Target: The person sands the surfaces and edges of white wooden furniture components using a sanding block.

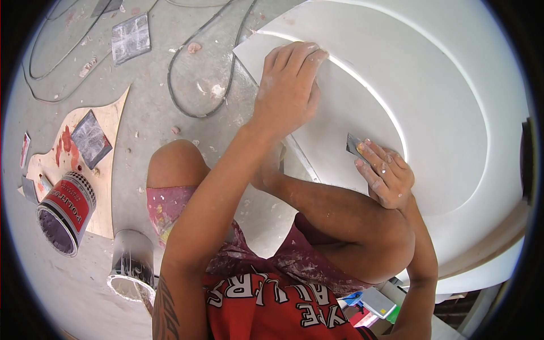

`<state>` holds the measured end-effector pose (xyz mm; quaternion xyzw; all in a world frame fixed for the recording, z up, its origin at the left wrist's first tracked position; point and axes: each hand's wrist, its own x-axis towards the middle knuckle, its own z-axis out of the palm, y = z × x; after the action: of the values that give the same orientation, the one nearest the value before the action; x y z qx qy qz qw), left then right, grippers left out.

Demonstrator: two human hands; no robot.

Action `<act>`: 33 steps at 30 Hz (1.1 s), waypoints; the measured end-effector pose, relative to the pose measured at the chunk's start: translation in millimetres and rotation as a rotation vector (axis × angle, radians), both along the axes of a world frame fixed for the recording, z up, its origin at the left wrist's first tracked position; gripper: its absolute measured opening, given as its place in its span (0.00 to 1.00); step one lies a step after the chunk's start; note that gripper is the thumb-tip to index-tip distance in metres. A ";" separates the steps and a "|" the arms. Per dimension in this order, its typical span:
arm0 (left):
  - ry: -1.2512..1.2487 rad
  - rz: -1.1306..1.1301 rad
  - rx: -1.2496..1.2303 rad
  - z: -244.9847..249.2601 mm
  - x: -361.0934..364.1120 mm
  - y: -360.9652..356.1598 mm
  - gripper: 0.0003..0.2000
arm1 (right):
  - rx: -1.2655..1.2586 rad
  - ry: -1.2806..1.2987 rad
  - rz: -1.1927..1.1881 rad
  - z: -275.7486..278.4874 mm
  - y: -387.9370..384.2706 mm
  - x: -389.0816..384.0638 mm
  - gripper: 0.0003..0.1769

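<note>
A large pale grey curved panel [447, 85] with raised white ridges fills the right side. My left hand [290, 82] lies on the panel near its upper left corner, fingers together and bent over a ridge; whether anything is under them is hidden. Lower on the panel, my right hand [386, 174] pinches a small dark grey sanding piece [354, 146] between thumb and fingers, beside the long curved ridge. White dust coats the fingers of both hands.
On the floor at left, a wooden board [105, 198] bears a dark sheet [90, 140] and red smears. A red-labelled can [67, 212] and an open can [132, 263] stand nearby. A looped cable [170, 76] and another sheet [131, 39] lie farther up.
</note>
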<state>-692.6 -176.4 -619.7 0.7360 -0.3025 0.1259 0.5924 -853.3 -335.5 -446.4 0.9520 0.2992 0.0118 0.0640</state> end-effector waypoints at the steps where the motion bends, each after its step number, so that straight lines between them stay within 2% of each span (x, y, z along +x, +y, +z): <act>1: -0.004 -0.008 -0.007 0.5 0.2 0.6 0.25 | -0.001 -0.003 -0.004 0.1 0.8 -0.4 0.11; 14: -0.066 -0.032 -0.032 -9.9 5.6 3.0 0.24 | 0.000 0.003 -0.008 -0.1 1.2 0.2 0.12; 20: 0.063 0.071 0.039 -20.5 14.6 8.1 0.24 | -0.001 -0.004 0.010 -1.4 -1.3 -1.0 0.11; 33: -0.014 0.037 -0.014 4.5 -5.9 -2.2 0.27 | 0.005 0.002 -0.005 -0.9 4.4 1.9 0.13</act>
<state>-698.5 -178.6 -615.2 0.7363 -0.2921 0.1440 0.5931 -851.4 -331.1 -447.4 0.9529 0.2969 0.0114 0.0614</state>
